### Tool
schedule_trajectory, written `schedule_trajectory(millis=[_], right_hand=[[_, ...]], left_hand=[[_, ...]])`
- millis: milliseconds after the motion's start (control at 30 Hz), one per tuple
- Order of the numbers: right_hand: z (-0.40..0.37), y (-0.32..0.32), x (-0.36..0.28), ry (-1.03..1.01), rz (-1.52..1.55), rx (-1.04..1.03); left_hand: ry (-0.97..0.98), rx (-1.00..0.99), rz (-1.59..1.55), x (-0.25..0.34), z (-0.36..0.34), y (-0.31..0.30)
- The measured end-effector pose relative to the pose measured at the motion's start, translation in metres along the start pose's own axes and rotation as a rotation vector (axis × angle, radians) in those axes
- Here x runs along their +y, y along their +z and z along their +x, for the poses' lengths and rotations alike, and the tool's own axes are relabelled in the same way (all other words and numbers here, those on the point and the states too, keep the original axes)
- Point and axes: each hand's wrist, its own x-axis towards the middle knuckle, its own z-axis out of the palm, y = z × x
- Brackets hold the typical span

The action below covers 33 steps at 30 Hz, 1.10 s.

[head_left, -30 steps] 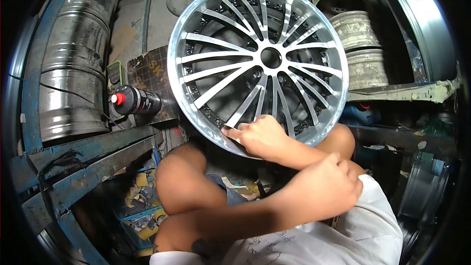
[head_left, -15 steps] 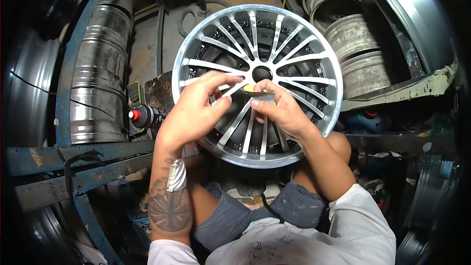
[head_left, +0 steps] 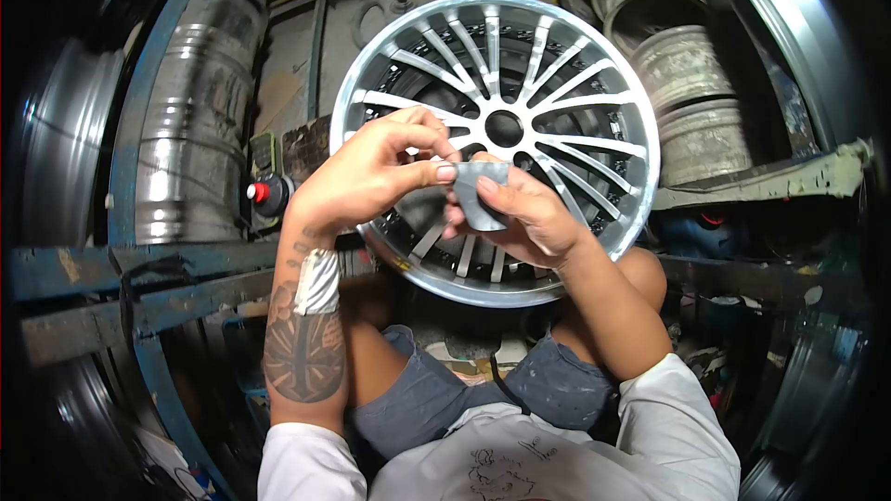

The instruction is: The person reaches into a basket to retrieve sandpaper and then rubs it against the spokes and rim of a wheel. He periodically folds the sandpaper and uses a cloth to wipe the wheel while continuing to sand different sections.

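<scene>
A silver multi-spoke wheel rim (head_left: 422, 286) lies in front of my knees, its round centre hole facing up. Over its near half, my right hand (head_left: 524, 209) pinches a small grey sheet (head_left: 484, 197) that looks like sandpaper, the thumb on top of it. At the sheet's upper left corner, my left hand (head_left: 394, 162) has thumb and fingers closed on the edge. Both hands are above the spokes, just below the centre hole.
Stacked metal wheel barrels (head_left: 200, 121) stand on a rack at the left, more dusty rims (head_left: 691, 107) at the right. A dark bottle with a red cap (head_left: 269, 195) is left of the rim. Blue frame bars (head_left: 65, 283) cross the left side.
My left hand has closed on the sheet's edge, which it was apart from before. The sheet now shows its flat grey face. The view has shifted a little.
</scene>
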Motion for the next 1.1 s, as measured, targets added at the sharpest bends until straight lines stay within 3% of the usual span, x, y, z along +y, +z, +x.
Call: schedule_trajectory(millis=[67, 100, 167, 200, 233, 333, 433, 500, 600, 700, 733, 767, 800, 1000, 1100], right_hand=[[-0.001, -0.001, 0.000, 0.003, -0.145, -0.016], [-0.006, -0.003, 0.005, 0.037, -0.266, 0.082], [-0.014, 0.010, 0.001, 0.059, -1.041, 0.261], [-0.015, 0.008, 0.013, -0.262, -1.454, 0.245], [-0.020, 0.009, 0.023, -0.218, -1.484, 0.272], [-0.021, 0.013, 0.054, -0.284, -1.824, 0.089], [-0.005, 0.014, 0.064, -0.324, -2.219, -0.140], [-0.001, 0.019, 0.064, -0.144, -2.417, -0.208], [0.005, 0.016, 0.067, -0.135, -2.469, -0.280], [0.006, 0.015, 0.062, -0.058, -2.440, -0.355], [0.010, 0.014, 0.058, -0.033, -2.418, -0.387], [0.013, 0.011, 0.054, -0.008, -2.398, -0.420], [0.020, 0.005, 0.052, -0.115, -2.329, -0.476], [0.027, 0.011, 0.050, 0.035, -2.385, -0.602], [0.034, 0.009, 0.052, -0.033, -2.370, -0.655]], left_hand=[[-0.014, -0.014, 0.033, -0.009, -0.004, 0.001], [0.006, -0.049, 0.167, -0.009, -0.006, 0.000], [-0.007, 0.102, 0.246, -0.011, -0.015, -0.003], [-0.038, 0.203, 0.208, -0.011, -0.024, -0.007], [-0.083, 0.273, 0.155, -0.007, -0.030, -0.014], [-0.082, 0.505, 0.296, -0.018, -0.039, -0.039], [-0.045, 0.571, 0.378, -0.019, -0.041, -0.046], [-0.069, 0.570, 0.413, -0.019, -0.047, -0.046], [-0.004, 0.551, 0.405, -0.028, -0.052, -0.052], [-0.018, 0.666, 0.450, -0.029, -0.056, -0.052], [-0.164, 0.526, 0.272, 0.000, -0.063, -0.055], [-0.141, 0.535, 0.337, -0.007, -0.062, -0.055], [-0.118, 0.545, 0.403, -0.017, -0.062, -0.054], [-0.090, 0.523, 0.494, -0.026, -0.059, -0.054], [-0.138, 0.507, 0.240, -0.009, -0.065, -0.055]])
